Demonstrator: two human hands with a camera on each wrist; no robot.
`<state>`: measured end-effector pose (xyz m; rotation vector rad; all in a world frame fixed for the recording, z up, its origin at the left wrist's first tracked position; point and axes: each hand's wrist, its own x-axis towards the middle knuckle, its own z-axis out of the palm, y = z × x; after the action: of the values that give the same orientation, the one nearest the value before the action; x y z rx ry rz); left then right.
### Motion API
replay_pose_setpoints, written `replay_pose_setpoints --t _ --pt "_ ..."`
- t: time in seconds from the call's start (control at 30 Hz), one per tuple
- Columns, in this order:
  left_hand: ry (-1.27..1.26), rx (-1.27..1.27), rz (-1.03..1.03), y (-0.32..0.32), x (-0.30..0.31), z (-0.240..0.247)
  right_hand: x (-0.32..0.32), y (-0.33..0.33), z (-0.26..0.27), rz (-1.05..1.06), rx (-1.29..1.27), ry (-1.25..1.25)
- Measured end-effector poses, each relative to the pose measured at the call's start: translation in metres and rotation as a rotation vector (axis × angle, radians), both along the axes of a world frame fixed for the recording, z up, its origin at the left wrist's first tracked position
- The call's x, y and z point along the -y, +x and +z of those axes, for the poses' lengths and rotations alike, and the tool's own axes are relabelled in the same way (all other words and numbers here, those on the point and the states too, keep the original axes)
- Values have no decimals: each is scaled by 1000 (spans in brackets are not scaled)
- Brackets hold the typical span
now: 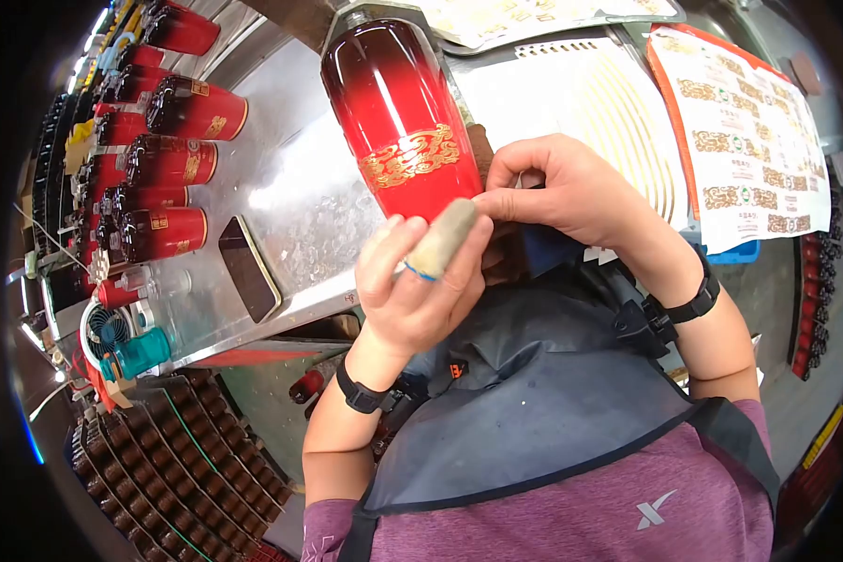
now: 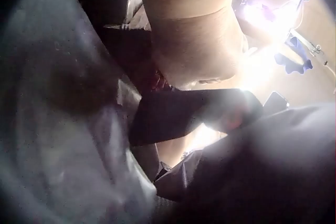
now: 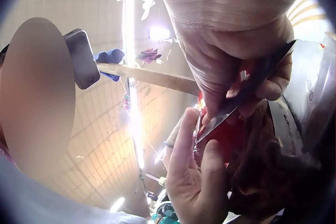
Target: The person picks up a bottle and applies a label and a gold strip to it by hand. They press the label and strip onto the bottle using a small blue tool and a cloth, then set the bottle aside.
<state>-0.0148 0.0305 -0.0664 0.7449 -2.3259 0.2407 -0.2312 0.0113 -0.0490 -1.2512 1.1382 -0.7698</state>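
Observation:
A glossy red bottle, black toward its top and banded with a gold pattern, lies at upper centre in the head view. At its lower end my left hand grips the bottle, a pale cover with a blue ring on one finger. My right hand is at the base's right edge, its thumb and fingers pinching a dark, flat, pointed piece, seen in the right wrist view. Its tip is between the left fingers and thumb. The left wrist view hides the left fingertips.
Several red-black bottles stand at left, near a phone on the wet metal table. A printed sheet hangs at right. A teal container and small fan are at lower left, above rows of dark pieces.

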Motion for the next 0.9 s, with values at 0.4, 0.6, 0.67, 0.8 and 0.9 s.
replay_pose_setpoints --t 0.4,0.6,0.67,0.8,0.9 --pt "303 -173 172 5 20 1 -10 -8 28 -29 -50 32" --pt "490 -227 212 8 11 1 -12 -9 31 -48 -73 12" --pt "418 -251 179 7 16 -3 -12 -8 28 -49 -64 1" --pt "344 -278 144 6 18 -3 -11 -7 23 -42 -116 -21" --pt "363 -301 132 7 18 -5 -10 -3 16 -55 -98 -15"
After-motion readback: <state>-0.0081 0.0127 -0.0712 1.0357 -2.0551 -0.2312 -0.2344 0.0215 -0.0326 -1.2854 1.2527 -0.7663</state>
